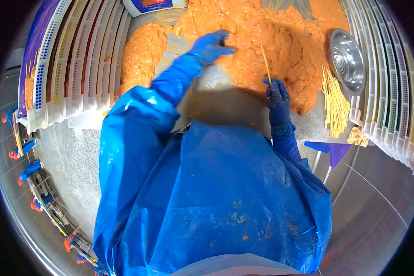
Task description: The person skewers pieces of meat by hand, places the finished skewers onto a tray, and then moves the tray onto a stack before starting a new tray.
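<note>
A large mound of orange, marinated raw meat [280, 50] covers much of the metal table [225, 108]. My left hand [210, 47], in a blue glove, reaches to the left edge of this mound. Its thumb stands apart from the fingers, and no held thing shows in it. My right hand [277, 94], gloved too, is closed round the lower end of a thin wooden skewer [265, 62]. The skewer points up and away over the meat, with no meat seen on it. Right of this hand lies a bundle of loose skewers [335, 103].
A steel bowl [347, 62] leans by the right-hand stack of plastic crates [386, 69]. More crates [78, 60] stand at the left, beside a smaller meat pile [145, 55]. A white container [154, 5] is at the back. Several people [32, 170] appear at the far left.
</note>
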### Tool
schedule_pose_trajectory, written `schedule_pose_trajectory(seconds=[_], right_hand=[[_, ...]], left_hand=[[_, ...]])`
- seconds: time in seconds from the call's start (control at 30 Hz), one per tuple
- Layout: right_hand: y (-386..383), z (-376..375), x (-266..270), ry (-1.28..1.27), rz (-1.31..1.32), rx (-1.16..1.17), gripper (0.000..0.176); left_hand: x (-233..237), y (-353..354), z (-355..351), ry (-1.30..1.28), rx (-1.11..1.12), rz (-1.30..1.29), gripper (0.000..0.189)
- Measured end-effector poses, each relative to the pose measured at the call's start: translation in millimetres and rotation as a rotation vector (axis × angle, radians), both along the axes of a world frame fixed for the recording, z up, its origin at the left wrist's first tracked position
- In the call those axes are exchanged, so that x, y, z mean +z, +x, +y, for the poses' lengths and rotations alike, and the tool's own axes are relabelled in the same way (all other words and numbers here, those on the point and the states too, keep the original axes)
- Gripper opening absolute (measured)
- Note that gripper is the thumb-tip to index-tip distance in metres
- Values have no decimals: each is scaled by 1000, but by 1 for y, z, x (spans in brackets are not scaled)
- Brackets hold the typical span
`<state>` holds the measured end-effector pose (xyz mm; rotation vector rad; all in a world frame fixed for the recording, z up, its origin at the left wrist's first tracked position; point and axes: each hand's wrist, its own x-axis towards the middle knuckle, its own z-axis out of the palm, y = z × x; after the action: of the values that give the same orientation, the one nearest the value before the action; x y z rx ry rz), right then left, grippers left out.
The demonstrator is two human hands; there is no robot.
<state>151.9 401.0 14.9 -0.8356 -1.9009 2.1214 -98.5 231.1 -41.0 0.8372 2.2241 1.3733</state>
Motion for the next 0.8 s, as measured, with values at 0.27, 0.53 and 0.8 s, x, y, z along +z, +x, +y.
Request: schedule_pose_trajectory(seconds=[0.27,0.53,0.8], right_hand=[[13,-3,3,12,57,12,29],[21,-9,-10,47,38,21,30],[17,-29,-5,25,25,73,27]], left_hand=[[52,9,-11,158,-117,-358,35],[94,10,-91,-209,191,389,22],[38,108,-76,-232,117,696,37]])
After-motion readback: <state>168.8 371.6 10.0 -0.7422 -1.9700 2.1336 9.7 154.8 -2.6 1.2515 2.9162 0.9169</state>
